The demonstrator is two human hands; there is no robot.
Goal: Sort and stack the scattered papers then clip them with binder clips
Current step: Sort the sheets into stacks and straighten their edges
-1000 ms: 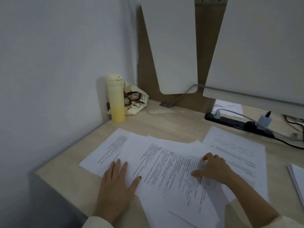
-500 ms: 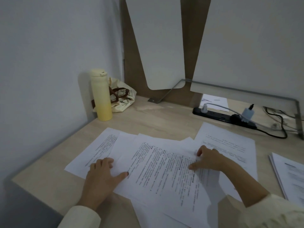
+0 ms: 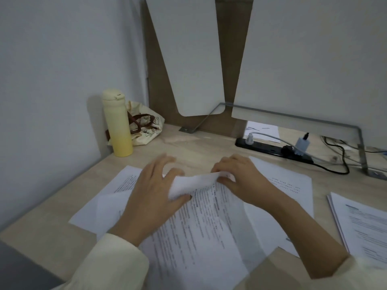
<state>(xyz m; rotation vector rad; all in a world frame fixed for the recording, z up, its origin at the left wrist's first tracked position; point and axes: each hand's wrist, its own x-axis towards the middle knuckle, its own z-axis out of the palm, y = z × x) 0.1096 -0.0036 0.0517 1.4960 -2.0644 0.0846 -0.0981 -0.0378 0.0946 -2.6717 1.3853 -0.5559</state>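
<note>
Several printed sheets lie scattered and overlapping on the wooden desk in front of me. My left hand and my right hand both grip the far edge of the top sheets, which is lifted and curled toward me. The left thumb sits under the curled edge and the fingers spread over it. Another sheet lies flat to the right of my right hand. No binder clip is visible.
A neat pile of papers sits at the right edge. A yellow bottle and a cloth bag stand at the back left by the wall. A black power strip with cables runs along the back right.
Both hands moved from lying on the papers to their far edge and lifted it, curling it up. The camera view shifted closer and slightly right.
</note>
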